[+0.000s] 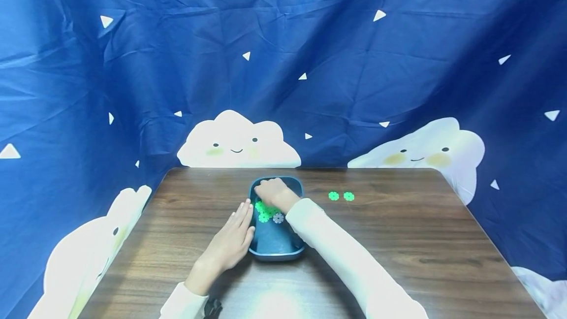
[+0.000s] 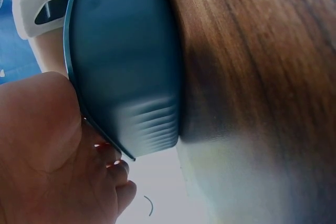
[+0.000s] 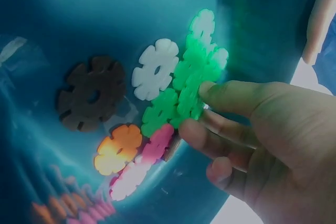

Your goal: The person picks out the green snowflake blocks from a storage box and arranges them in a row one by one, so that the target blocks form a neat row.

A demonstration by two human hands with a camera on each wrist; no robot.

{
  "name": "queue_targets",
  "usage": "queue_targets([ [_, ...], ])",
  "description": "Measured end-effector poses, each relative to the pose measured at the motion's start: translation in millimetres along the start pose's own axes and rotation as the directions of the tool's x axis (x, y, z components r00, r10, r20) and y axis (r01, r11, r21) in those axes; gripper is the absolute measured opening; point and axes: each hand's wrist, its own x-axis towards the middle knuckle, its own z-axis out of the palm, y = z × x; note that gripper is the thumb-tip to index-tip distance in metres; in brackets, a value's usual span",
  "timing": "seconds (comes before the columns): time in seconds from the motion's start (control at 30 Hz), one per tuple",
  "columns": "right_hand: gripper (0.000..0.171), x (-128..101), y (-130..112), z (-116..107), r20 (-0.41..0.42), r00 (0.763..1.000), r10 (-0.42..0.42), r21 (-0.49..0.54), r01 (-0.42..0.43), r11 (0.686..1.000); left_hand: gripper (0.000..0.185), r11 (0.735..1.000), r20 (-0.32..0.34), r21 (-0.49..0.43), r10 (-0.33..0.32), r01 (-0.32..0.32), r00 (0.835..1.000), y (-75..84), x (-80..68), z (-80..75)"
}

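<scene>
A blue plastic bin (image 1: 274,245) stands on the table, with flower-shaped notched discs inside. My left hand (image 1: 234,238) lies with straight fingers along the bin's left side; in the left wrist view its palm is by the rim. My right hand (image 1: 276,193) reaches into the bin's far end. In the right wrist view its thumb and a finger pinch the edge of a green disc (image 3: 188,100) in a cluster of green ones. Around it lie a white disc (image 3: 156,69), a black disc (image 3: 92,94), an orange disc (image 3: 118,149) and pink discs (image 3: 157,144).
Two green discs (image 1: 341,196) lie side by side on the wooden table (image 1: 398,240), to the right of the bin. A blue curtain (image 1: 332,63) with white clouds and triangles hangs behind the table.
</scene>
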Motion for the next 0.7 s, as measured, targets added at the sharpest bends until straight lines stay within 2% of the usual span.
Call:
queue_targets([
  [0.27, 0.022, -0.3, 3.6, 1.1, 0.013, 1.0, 0.017, 0.006, -0.017, 1.0, 0.058, 1.0, 0.006, -0.003, 0.001, -0.001, 1.0, -0.7, 0.2, 2.2],
  [0.5, 0.017, -2.1, 6.2, -1.1, 0.026, 0.999, 0.02, 0.058, -0.022, 0.998, 0.058, 1.0, 0.012, 0.008, -0.017, 0.017, 1.0, 2.7, 1.0, -1.9],
  [0.7, 0.013, -1.6, 7.0, -1.1, 0.027, 1.0, -0.012, 0.131, 0.008, 0.991, 0.057, 1.0, 0.019, 0.008, -0.015, 0.015, 1.0, 2.7, 0.9, -1.3],
])
